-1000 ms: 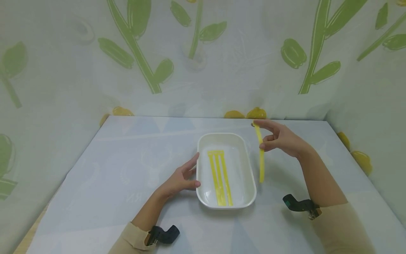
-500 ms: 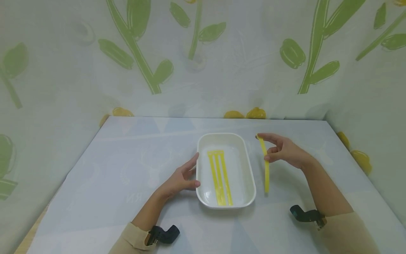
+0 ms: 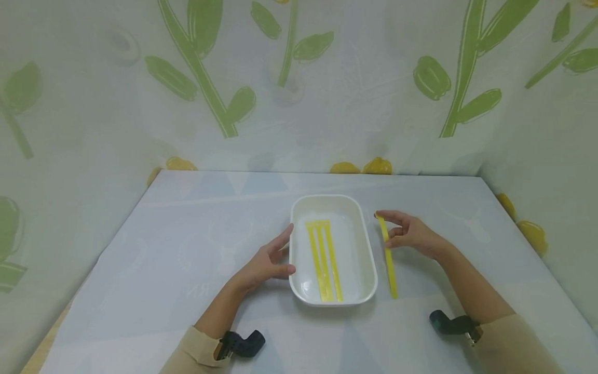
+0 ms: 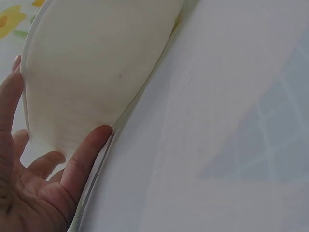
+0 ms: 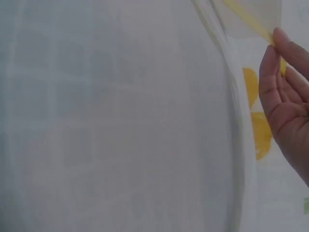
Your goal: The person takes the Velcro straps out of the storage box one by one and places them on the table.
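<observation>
A white rectangular tray (image 3: 333, 303) with rounded corners sits mid-table, several long yellow strips lying side by side in it. At its left side my left hand (image 3: 267, 266) holds it, thumb at the rim. The left wrist view shows the fingers (image 4: 86, 162) against the tray's outer wall. Just right of the tray, my right hand (image 3: 413, 236) pinches another flat yellow strip (image 3: 390, 272), which slants toward me from the fingertips. Close up in the right wrist view, the strip (image 5: 248, 18) has fine ridges near the fingers; its far end is out of that view.
The pale table (image 3: 187, 234) carries a faint triangle print. Behind it hangs a curtain-like backdrop (image 3: 364, 104) with green leaves and yellow flowers. Black wrist cameras, one on the left wrist (image 3: 242, 345) and one on the right wrist (image 3: 452, 323), sit above the tabletop.
My right hand has come down and nearer to me with the yellow strip, staying right of the tray. The left hand and the tray have kept their place.
</observation>
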Available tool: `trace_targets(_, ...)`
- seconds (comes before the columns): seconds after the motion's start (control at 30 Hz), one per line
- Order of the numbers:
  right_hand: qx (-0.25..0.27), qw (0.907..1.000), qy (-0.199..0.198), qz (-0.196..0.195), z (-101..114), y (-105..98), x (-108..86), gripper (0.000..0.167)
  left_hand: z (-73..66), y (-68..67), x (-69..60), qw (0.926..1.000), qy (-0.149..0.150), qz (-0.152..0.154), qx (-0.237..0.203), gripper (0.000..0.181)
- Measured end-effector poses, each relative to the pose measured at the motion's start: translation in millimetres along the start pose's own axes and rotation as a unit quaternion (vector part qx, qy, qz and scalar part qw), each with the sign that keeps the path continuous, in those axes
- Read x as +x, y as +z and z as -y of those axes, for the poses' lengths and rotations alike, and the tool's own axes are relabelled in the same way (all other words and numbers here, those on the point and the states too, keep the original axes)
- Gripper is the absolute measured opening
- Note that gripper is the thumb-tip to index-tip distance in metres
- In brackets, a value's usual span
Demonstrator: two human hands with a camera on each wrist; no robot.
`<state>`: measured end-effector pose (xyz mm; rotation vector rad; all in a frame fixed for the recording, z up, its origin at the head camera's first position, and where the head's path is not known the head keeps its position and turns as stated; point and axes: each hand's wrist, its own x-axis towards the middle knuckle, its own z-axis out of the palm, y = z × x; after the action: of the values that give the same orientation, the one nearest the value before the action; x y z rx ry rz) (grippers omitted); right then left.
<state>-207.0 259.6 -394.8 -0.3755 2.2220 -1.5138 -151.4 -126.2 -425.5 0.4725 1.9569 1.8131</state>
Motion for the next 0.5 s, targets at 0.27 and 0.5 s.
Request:
trace_targets(0.27, -0.016, 0.9995, 0.013, -0.023, -17, 2, 4.8, 0.084, 1.6, -0.6, 0.7, 0.9999, 0.007, 0.009, -0.012, 0.100)
trace_targets(0.5, -0.117, 0.9920, 0.007, -0.048, -19, 6, 6.3, 0.083, 1.5, -0.8, 0.5, 1.0000, 0.008, 0.005, -0.002, 0.099)
